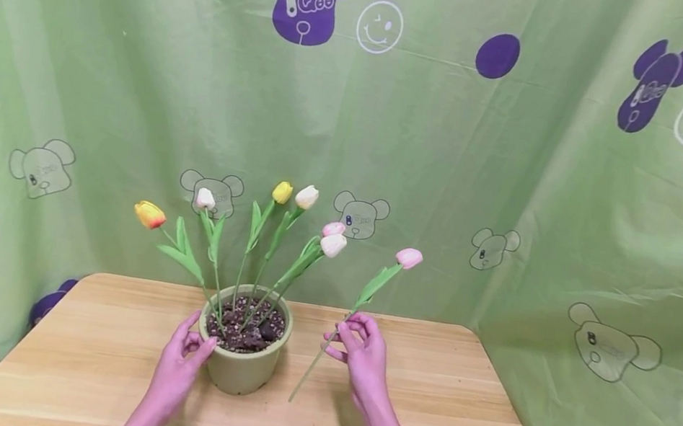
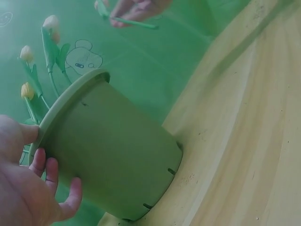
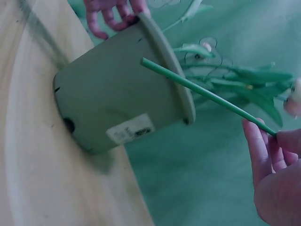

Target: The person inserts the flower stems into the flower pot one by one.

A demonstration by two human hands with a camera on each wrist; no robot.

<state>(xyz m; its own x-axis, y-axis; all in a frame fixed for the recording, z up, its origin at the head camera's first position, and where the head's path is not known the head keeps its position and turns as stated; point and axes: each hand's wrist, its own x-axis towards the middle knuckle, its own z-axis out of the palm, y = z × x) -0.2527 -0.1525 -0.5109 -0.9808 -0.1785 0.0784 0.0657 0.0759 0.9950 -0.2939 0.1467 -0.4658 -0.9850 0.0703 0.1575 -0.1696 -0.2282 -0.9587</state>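
Note:
A green flower pot [image 1: 240, 372] of dark soil [image 1: 256, 328] stands on the table, with several artificial tulips upright or leaning in it. My left hand [image 1: 181, 365] grips the pot's rim at its left side, as the left wrist view also shows with the hand [image 2: 28, 183] at the rim. Right of the pot, my right hand [image 1: 365, 362] pinches the stem of a pink tulip [image 1: 409, 257]. Its bloom points up and right, and the bare stem end slants down toward the table. From the right wrist view, the green stem [image 3: 207, 94] crosses in front of the pot.
Pale wood grain covers the table [image 1: 452, 403], with small dark specks at its right. A green curtain [image 1: 423, 144] with bear and smiley prints hangs close behind and at both sides. Among the potted tulips, an orange-yellow tulip [image 1: 149, 215] leans far left.

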